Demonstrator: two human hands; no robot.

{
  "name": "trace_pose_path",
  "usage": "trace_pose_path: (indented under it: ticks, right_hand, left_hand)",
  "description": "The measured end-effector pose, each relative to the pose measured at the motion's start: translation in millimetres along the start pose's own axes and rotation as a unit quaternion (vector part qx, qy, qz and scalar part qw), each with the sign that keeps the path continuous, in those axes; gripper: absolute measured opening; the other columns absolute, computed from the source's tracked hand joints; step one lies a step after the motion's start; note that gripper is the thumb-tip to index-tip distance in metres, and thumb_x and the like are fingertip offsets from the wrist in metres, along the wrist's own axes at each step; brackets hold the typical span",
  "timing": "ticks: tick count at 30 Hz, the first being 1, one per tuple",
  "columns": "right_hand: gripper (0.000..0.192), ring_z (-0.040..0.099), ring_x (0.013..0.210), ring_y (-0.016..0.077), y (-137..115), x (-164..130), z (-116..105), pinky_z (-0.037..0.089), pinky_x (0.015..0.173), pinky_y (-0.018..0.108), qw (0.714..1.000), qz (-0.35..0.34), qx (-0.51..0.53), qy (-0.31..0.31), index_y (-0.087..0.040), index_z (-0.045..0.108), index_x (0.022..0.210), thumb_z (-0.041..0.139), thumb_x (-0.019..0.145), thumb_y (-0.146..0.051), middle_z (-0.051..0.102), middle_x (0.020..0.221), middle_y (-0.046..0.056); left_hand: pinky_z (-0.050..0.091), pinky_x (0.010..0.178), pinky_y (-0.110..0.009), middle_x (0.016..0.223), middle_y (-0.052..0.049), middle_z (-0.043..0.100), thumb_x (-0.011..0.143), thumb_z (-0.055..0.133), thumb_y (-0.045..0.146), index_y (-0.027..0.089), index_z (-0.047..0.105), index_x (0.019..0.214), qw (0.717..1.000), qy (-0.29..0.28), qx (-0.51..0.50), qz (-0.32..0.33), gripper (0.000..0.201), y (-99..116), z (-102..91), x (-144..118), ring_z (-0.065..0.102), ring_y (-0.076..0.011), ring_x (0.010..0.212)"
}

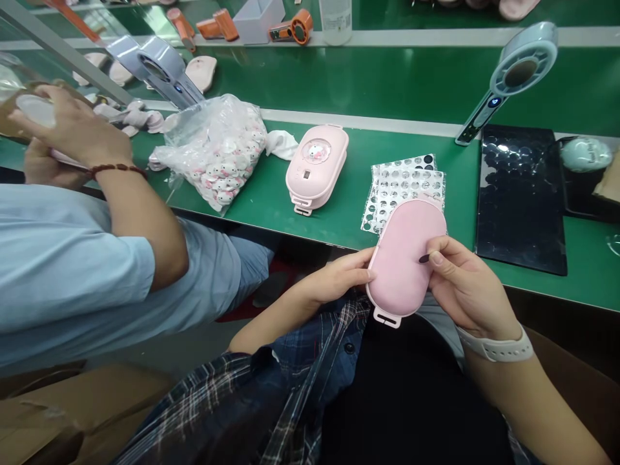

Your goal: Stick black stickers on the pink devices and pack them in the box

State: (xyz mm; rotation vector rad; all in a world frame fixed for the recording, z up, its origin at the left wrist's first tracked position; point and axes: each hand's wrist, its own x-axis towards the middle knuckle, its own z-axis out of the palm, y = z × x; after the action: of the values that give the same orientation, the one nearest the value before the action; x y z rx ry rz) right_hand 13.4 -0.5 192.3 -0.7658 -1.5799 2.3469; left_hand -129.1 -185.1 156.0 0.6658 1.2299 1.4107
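No text is legible; the label (345,18) on the clear container (335,33) and the lettering (589,152) on the pale teal round object (584,159) are too small and blurred.

- Just one cam here, worn on the head, pointing forward and down.
- Plaid shirt (290,381) at 6 o'clock, so you're looking down the wearer's own front.
- Hands are close up: left hand (336,279) around 5, right hand (467,287) between 3 and 4.
- Green bench (271,200) stretches away toward 12, its near edge sloping down toward 3:30.
- Co-worker's blue sleeve (106,258) pokes in at 9.
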Motion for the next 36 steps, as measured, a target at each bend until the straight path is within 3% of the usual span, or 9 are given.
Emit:
trace_pose_path:
  ticks: [8,18,22,26,29,33,36]
  right_hand:
    - [0.04,0.047,0.074,0.0165,0.0,-0.2,1.3,0.043,0.061,0.027,1.0,0.003,0.013,0.0,-0.023,0.062,0.079,0.091,0.074,-0.05,0.052,0.083,0.001]
    - [0.035,0.044,0.069,0.0161,3.1,-3.4,5.1,0.038,0.06,0.027,0.994,-0.101,-0.027,0.0,-0.025,0.064,0.077,0.09,0.076,-0.049,0.05,0.075,-0.001]
    - [0.031,0.044,0.067,0.0152,3.9,-5.2,7.4,0.036,0.059,0.026,0.989,-0.142,-0.034,-0.007,-0.025,0.066,0.077,0.09,0.077,-0.045,0.052,0.073,-0.001]
    - [0.026,0.048,0.07,0.0154,8.6,-7.3,5.0,0.039,0.062,0.027,0.987,-0.148,-0.057,-0.013,-0.025,0.069,0.079,0.088,0.081,-0.043,0.055,0.075,-0.001]
    - [0.022,0.051,0.072,0.0157,12.6,-7.8,0.9,0.041,0.064,0.027,0.983,-0.156,-0.09,-0.019,-0.025,0.071,0.082,0.085,0.085,-0.042,0.056,0.079,0.0]
    - [0.02,0.052,0.073,0.0148,12.8,-6.4,-0.2,0.041,0.066,0.026,0.983,-0.162,-0.089,-0.022,-0.025,0.073,0.082,0.086,0.085,-0.04,0.057,0.08,0.0]
    - [0.023,0.05,0.07,0.0135,9.5,-5.1,3.5,0.04,0.063,0.024,0.988,-0.15,-0.041,-0.02,-0.024,0.072,0.079,0.09,0.081,-0.039,0.057,0.076,-0.001]
  left_hand:
    - [0.034,0.123,-0.051,0.159,-0.015,0.052,0.091,0.069,0.05,0.018,0.05,0.155,0.998,-0.031,0.038,0.041,0.074,14.5,6.6,-6.5,0.046,-0.0375,0.148]
    - [0.026,0.129,-0.045,0.167,-0.009,0.043,0.1,0.054,0.051,0.019,0.051,0.153,0.99,0.011,0.107,0.097,0.062,18.8,13.8,-12.5,0.038,-0.0344,0.155]
    - [0.035,0.123,-0.044,0.159,-0.012,0.053,0.101,0.051,0.052,0.017,0.053,0.15,0.987,0.033,0.12,0.1,0.06,16.5,16.7,-10.1,0.048,-0.0334,0.147]
    - [0.044,0.113,-0.045,0.138,-0.012,0.068,0.1,0.049,0.05,0.016,0.057,0.141,0.978,0.078,0.181,0.065,0.054,15.9,19.0,-7.9,0.063,-0.0317,0.125]
    - [0.047,0.108,-0.044,0.131,-0.011,0.071,0.098,0.047,0.041,0.016,0.056,0.14,0.971,0.076,0.218,0.059,0.05,17.4,18.1,-7.3,0.065,-0.0302,0.117]
    - [0.044,0.113,-0.044,0.144,-0.011,0.064,0.089,0.047,0.025,0.017,0.052,0.145,0.975,0.041,0.209,0.057,0.056,18.9,13.5,-8.0,0.061,-0.0305,0.128]
    - [0.037,0.121,-0.046,0.156,-0.01,0.056,0.091,0.05,0.029,0.018,0.052,0.148,0.981,0.017,0.175,0.082,0.058,17.9,10.6,-8.9,0.052,-0.0327,0.142]
